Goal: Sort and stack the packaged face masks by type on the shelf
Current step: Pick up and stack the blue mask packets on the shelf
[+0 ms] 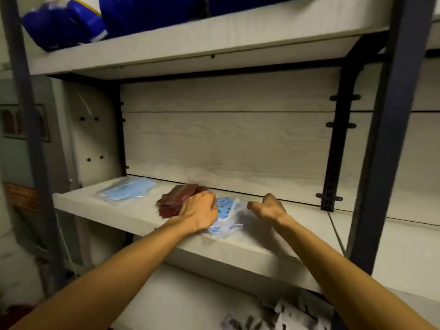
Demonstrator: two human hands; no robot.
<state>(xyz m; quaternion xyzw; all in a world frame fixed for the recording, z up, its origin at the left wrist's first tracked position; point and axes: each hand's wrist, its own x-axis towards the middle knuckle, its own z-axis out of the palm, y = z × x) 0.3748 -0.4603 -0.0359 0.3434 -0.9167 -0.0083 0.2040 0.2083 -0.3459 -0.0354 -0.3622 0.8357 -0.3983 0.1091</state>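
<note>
**Curled fingers over the mask stacks**

Fingers (210, 198) of the left hand (197, 211) curl down at the seam between two stacks, but blur hides whether they pinch a packet or merely rest there. That hand lies across the patterned blue masks (227, 210), soft, clear-wrapped packets with dark specks, lying near the front edge of the middle shelf (250, 248). Just beside them, touching the hand's knuckles, sits a stack of glossy dark red packets (173, 200), flat and squarish. Well apart to the left, plain pale blue masks (128, 190) lie in crinkled clear film. To the right, the right hand (267, 207) hovers over bare board with fingers loosely curled, holding nothing. Shelf boards show a pale wood grain; dark metal uprights (385, 144) frame them. Above, shiny blue bags (71, 20) bulge on the upper shelf.
</note>
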